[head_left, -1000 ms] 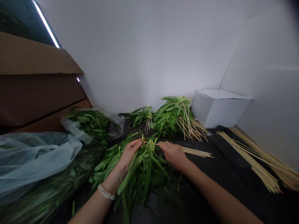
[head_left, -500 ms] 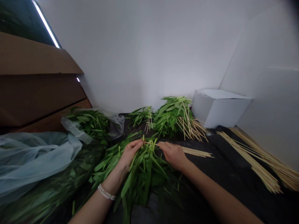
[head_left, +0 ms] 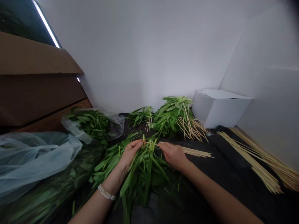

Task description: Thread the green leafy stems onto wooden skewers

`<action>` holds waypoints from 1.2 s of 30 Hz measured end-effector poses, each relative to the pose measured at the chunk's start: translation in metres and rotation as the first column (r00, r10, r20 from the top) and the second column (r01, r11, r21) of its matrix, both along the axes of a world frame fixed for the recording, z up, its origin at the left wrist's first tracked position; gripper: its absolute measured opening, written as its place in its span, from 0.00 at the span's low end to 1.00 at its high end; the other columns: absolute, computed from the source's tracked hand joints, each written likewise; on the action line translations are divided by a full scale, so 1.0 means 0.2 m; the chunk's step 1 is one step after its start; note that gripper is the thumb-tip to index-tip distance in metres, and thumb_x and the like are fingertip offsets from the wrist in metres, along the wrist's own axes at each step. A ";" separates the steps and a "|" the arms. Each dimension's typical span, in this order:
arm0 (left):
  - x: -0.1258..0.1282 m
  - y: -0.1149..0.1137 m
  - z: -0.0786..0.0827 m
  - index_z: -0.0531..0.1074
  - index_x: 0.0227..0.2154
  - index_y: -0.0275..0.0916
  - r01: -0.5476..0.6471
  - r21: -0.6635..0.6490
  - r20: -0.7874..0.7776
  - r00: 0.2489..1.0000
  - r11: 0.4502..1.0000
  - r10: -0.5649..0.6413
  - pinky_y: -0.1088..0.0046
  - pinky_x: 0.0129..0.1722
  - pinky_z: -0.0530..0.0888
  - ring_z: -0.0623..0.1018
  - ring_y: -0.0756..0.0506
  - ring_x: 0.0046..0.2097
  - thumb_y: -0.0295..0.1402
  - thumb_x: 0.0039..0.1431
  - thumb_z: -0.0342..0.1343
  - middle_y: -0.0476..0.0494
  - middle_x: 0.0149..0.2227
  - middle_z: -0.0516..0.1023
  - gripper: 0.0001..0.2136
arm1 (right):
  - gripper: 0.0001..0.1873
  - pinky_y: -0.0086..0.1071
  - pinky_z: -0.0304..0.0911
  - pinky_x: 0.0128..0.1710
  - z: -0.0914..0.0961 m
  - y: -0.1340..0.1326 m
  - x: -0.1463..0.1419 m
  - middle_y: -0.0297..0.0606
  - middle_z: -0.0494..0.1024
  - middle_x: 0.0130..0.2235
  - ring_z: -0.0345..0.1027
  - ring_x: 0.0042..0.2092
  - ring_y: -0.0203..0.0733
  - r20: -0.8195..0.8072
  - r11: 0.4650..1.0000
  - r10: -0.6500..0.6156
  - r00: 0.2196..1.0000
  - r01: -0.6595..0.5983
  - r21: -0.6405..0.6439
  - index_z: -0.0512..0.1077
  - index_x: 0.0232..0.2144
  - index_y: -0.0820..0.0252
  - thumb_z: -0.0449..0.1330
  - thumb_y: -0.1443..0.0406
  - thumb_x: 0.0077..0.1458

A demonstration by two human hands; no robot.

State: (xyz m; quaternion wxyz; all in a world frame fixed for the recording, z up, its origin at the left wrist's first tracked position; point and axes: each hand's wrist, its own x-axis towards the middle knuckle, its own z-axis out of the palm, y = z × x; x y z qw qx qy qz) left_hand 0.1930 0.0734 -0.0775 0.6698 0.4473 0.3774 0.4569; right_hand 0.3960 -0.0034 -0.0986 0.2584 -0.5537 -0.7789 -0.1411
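My left hand (head_left: 132, 151) pinches a green leafy stem at the pointed end of a thin wooden skewer (head_left: 151, 143). My right hand (head_left: 173, 153) is closed on the other end of that skewer, which lies level between the two hands. Several long-leaved green stems (head_left: 146, 174) hang from the skewer, their pale stalk ends bunched on it and the leaves drooping below. Behind my right hand, several loose skewers (head_left: 197, 152) lie on the black sheet. More loose greens (head_left: 106, 166) spread to the left of my left hand.
Skewered greens (head_left: 171, 116) pile up against the wall, beside a smaller skewered bunch (head_left: 140, 115). A white box (head_left: 219, 104) stands at the back right, near long bundles of skewers (head_left: 254, 165). Plastic bags (head_left: 35, 158) of greens and a cardboard box (head_left: 35, 96) occupy the left.
Both hands hold nearly the same place, still gripping the skewer and stem. The hanging leaves have shifted very slightly.
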 end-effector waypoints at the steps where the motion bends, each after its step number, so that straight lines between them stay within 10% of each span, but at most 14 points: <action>1: 0.00 0.00 0.00 0.81 0.30 0.35 -0.001 0.006 -0.007 1.000 1.000 0.001 0.76 0.31 0.75 0.78 0.49 0.28 0.41 0.30 0.73 0.44 0.28 0.82 0.21 | 0.17 0.27 0.61 0.35 0.00 0.00 0.00 0.38 0.76 0.37 0.71 0.36 0.37 0.000 1.000 0.000 1.000 0.000 -0.003 0.70 0.48 0.59 0.48 0.71 0.61; 23: 0.03 0.00 -0.05 0.80 0.26 0.34 0.009 0.112 -0.117 0.993 0.994 0.004 0.73 0.34 0.73 0.77 0.48 0.29 0.42 0.30 0.73 0.42 0.28 0.82 0.20 | 0.17 0.30 0.65 0.40 -0.02 0.00 -0.04 0.42 0.78 0.39 0.72 0.39 0.40 -0.029 1.000 0.021 0.999 -0.022 -0.023 0.70 0.48 0.61 0.48 0.72 0.60; 28: 0.03 -0.02 -0.03 0.80 0.34 0.35 0.104 0.081 -0.072 0.993 0.991 -0.098 0.70 0.34 0.73 0.78 0.45 0.31 0.54 0.47 0.61 0.40 0.31 0.82 0.24 | 0.15 0.29 0.62 0.35 -0.01 0.01 -0.02 0.39 0.77 0.35 0.71 0.34 0.39 -0.038 0.999 0.008 0.999 -0.006 0.047 0.71 0.44 0.61 0.47 0.72 0.61; 36: 0.02 -0.02 -0.03 0.79 0.33 0.36 0.096 0.049 -0.088 0.992 0.994 -0.091 0.75 0.28 0.68 0.75 0.48 0.26 0.49 0.47 0.63 0.45 0.26 0.79 0.20 | 0.16 0.29 0.61 0.36 0.05 0.02 0.11 0.38 0.76 0.32 0.70 0.32 0.38 -0.398 0.963 -0.089 0.913 0.181 0.200 0.69 0.41 0.61 0.42 0.64 0.65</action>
